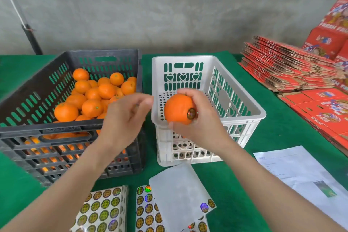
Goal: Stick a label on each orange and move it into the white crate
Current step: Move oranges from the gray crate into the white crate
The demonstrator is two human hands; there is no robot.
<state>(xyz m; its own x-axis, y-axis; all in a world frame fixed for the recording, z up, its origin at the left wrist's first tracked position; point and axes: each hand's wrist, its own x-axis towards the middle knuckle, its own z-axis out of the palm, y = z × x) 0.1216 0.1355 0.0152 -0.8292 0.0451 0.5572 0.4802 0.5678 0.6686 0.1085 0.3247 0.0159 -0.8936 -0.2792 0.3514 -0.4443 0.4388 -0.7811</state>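
Observation:
My right hand (199,120) grips an orange (178,108) above the near rim of the white crate (243,100). A round shiny label (191,113) sits on the orange's right side. No oranges show inside the white crate. My left hand (124,120) hovers just left of the orange, over the gap between the crates, fingers loosely curled and holding nothing. The black crate (28,92) on the left holds several unlabelled oranges (92,107).
Sheets of round labels (103,207) lie at the near table edge, one partly covered by a white backing sheet (175,190). A printed paper (301,173) lies at the near right. Stacks of flat red cartons (282,64) fill the right side. Green cloth (278,133) covers the table.

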